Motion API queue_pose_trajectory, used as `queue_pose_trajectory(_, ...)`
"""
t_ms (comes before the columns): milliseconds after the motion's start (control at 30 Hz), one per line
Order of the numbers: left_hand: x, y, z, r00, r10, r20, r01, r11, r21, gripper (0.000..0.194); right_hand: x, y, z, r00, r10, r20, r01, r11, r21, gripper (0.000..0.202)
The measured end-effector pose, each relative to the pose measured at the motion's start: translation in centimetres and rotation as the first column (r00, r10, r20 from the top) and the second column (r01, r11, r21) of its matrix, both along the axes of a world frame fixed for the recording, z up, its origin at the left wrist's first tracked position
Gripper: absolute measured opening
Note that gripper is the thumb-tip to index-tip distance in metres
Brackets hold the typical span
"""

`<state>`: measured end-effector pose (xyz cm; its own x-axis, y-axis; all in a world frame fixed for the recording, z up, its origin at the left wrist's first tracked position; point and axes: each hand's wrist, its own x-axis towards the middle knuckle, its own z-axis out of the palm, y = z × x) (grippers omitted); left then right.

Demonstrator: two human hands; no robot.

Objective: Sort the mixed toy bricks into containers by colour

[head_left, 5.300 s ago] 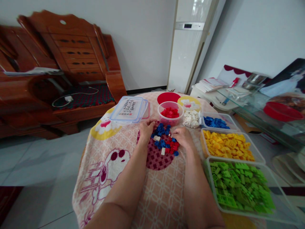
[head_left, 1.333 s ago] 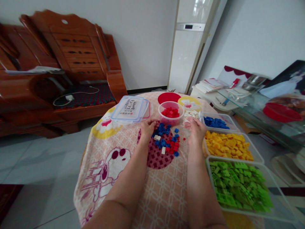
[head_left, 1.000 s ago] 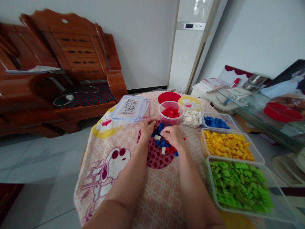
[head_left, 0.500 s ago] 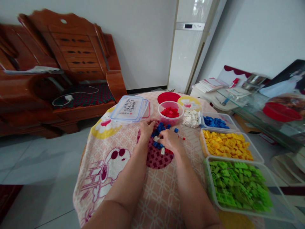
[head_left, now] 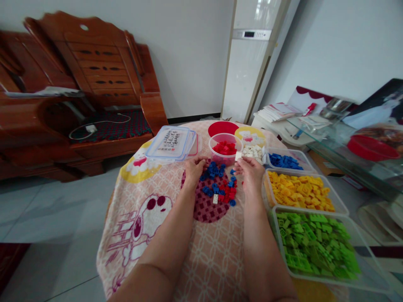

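The desk [head_left: 151, 218], under a cartoon-print cloth, carries the mixed pile of red and blue bricks [head_left: 220, 186] near its far edge. The left hand [head_left: 194, 167] rests curled at the pile's left side; whether it holds anything is hidden. The right hand [head_left: 251, 172] pinches a white brick [head_left: 238, 156] beside the tub of white bricks [head_left: 253, 152]. Best to carry it fully over the rim before loosening the fingers.
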<state>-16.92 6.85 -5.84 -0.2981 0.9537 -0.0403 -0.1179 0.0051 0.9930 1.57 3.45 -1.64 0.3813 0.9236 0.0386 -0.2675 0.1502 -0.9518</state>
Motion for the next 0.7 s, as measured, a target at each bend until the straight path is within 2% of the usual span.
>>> queue_pose_trajectory(67,0.0,0.0,0.0,1.0,-0.004,-0.001,0.004,1.0,-0.009,0.014,0.5,0.3,-0.3,0.989,-0.12,-0.082,0.122,0.992,0.02,0.035)
queue_pose_trajectory(200,0.1,-0.1,0.0,1.0,-0.009,-0.002,0.009,1.0,0.003,0.015,1.5,0.8,-1.0,0.95,-0.268,-0.161,0.279,0.959,0.052,0.035)
queue_pose_trajectory(333,0.1,-0.1,0.1,1.0,-0.009,0.0,0.009,1.0,0.004,0.016,2.1,1.3,-1.6,0.912,-0.347,-0.22,0.372,0.924,0.084,0.042)
queue_pose_trajectory(433,0.1,-0.2,0.2,1.0,-0.01,-0.005,0.01,1.0,-0.007,0.017,2.3,1.3,-1.6,0.907,-0.372,-0.198,0.398,0.911,0.11,0.049)
queue_pose_trajectory(533,0.1,-0.3,0.3,1.0,-0.012,-0.004,0.012,1.0,-0.016,0.017,2.0,0.8,-1.0,0.962,-0.258,-0.093,0.264,0.962,0.066,0.043)
queue_pose_trajectory(633,0.1,-0.3,0.4,1.0,-0.014,-0.005,0.014,1.0,-0.015,0.017,1.5,-0.1,-0.4,0.997,0.004,0.078,0.001,0.998,-0.057,0.036)
queue_pose_trajectory(700,0.1,-0.2,0.3,1.0,-0.01,-0.003,0.01,1.0,-0.01,0.016,1.2,-0.7,-0.1,0.955,0.207,0.21,-0.176,0.972,-0.158,0.031)
